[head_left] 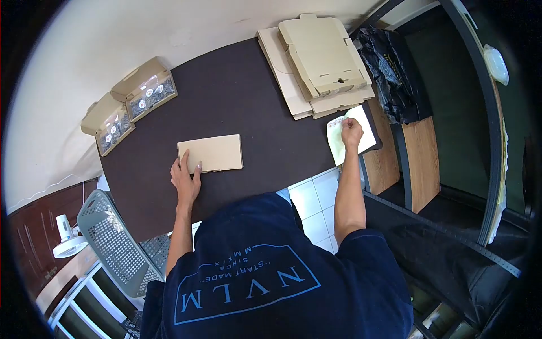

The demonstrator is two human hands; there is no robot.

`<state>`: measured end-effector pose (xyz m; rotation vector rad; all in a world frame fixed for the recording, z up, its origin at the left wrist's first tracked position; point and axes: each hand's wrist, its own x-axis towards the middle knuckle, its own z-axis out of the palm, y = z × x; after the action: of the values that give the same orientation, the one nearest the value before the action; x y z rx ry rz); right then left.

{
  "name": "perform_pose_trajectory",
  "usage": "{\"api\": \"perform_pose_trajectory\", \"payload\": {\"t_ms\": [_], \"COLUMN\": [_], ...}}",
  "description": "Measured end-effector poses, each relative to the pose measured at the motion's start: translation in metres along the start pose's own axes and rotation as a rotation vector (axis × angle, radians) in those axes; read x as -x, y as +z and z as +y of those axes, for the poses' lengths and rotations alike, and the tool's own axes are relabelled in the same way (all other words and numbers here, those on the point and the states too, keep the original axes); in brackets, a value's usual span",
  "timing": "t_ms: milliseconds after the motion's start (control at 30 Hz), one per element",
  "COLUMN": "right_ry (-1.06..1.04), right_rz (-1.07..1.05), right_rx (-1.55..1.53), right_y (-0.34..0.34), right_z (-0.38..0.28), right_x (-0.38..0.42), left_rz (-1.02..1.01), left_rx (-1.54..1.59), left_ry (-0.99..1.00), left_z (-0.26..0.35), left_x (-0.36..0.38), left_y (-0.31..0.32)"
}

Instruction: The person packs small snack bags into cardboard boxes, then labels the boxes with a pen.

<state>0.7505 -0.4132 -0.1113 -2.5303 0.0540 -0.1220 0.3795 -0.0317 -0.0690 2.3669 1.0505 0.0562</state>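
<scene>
A closed flat cardboard box point(213, 152) lies on the dark brown table. My left hand point(185, 178) rests at its near left corner, with the fingers apart and touching the box's edge and top. My right hand point(352, 133) is over a sheet of paper point(367, 131), white and pale green with small reddish marks, at the table's right end. Its fingers are pinched together at the paper. Whatever lies between those fingertips is too small to make out.
Flattened cardboard boxes point(322, 51) are stacked at the back right. Two open boxes point(151, 90) with bagged dark contents stand at the left edge. A grey plastic basket point(113, 243) and a white fan point(69, 240) are at lower left. Wooden shelves point(420, 164) and a black plastic bag point(389, 73) flank the right.
</scene>
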Motion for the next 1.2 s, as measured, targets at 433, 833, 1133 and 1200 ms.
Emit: {"api": "perform_pose_trajectory", "payload": {"t_ms": [433, 833, 1133, 1200], "right_ry": [0.078, 0.372, 0.252, 0.225], "right_rz": [-0.379, -0.498, -0.130, -0.123], "right_rx": [-0.265, -0.753, -0.288, -0.290], "right_y": [-0.022, -0.034, -0.002, 0.007], "right_z": [0.021, 0.018, 0.030, 0.037], "right_x": [-0.024, -0.022, -0.020, -0.022], "left_rz": [0.025, 0.038, 0.002, -0.010], "left_rx": [0.024, 0.020, 0.029, 0.026], "left_ry": [0.032, 0.049, 0.034, 0.029], "left_z": [-0.003, -0.008, -0.005, -0.004], "left_x": [0.000, 0.000, -0.003, -0.003], "left_y": [-0.001, -0.001, -0.006, -0.008]}}
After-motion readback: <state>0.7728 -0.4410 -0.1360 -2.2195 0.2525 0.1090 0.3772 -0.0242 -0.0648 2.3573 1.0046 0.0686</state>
